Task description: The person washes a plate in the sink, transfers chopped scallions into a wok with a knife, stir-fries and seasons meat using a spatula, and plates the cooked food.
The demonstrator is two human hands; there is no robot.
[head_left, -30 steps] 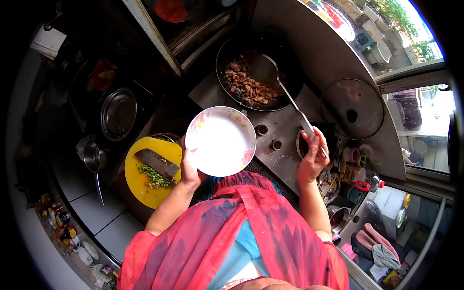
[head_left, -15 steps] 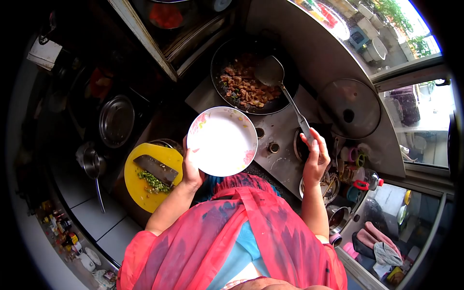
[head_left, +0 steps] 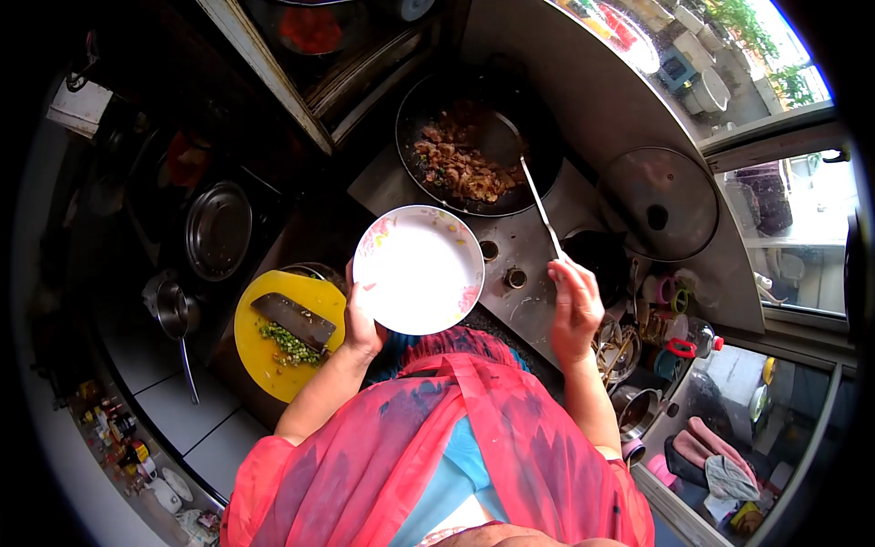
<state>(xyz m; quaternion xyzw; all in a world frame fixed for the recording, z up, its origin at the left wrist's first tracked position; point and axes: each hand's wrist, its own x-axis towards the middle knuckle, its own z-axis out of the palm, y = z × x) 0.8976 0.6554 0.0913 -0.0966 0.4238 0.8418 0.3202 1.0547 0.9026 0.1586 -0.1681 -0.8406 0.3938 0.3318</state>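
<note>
My left hand (head_left: 363,314) grips the left rim of a white plate (head_left: 421,269) with pink flowers round its edge. Nothing lies on the plate, which is tilted toward the camera. In my right hand (head_left: 576,305) is the handle of a long metal spatula (head_left: 540,205). Its blade reaches down into the black wok (head_left: 538,196), beside cooked chopped meat (head_left: 460,164) with bits of green. To the left of my left hand, a cleaver (head_left: 293,319) and chopped green onion (head_left: 292,345) rest on a yellow cutting board (head_left: 260,365).
A glass lid (head_left: 658,202) leans against the wall at the right, under the window. Jars and a red-capped bottle (head_left: 700,337) crowd the counter near my right arm. A small metal saucepan (head_left: 175,305) and a round metal lid (head_left: 219,230) are at the left.
My right hand has moved slightly left and down, turning the spatula so its blade now stands more on edge in the wok. The plate has hardly moved.
</note>
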